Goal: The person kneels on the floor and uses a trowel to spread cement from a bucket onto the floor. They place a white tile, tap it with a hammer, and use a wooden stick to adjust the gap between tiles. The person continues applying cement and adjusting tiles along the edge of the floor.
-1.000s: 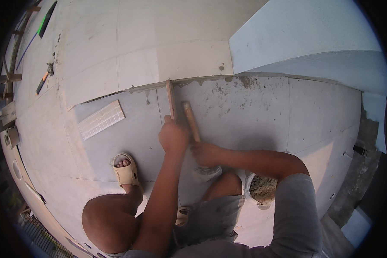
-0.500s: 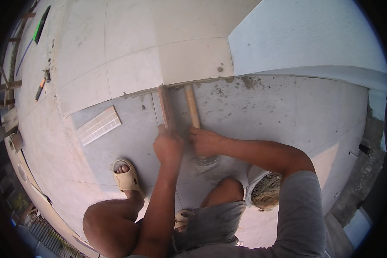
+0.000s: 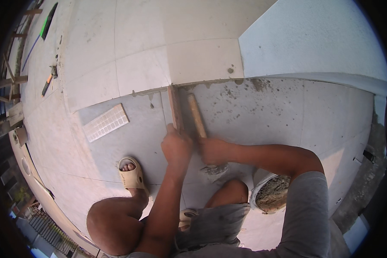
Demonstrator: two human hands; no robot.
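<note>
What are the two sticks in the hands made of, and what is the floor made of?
The thin strip in the left hand looks like rough reddish-brown wood. The handle in the right hand looks like pale smooth wood, with grey mortar on its end. The floor tiles look like matt ceramic or stone, judging by the straight joints.

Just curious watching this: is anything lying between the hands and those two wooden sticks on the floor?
Nothing visible. The left hand already grips the darker wooden strip, and the right hand grips the lighter wooden handle.
</note>
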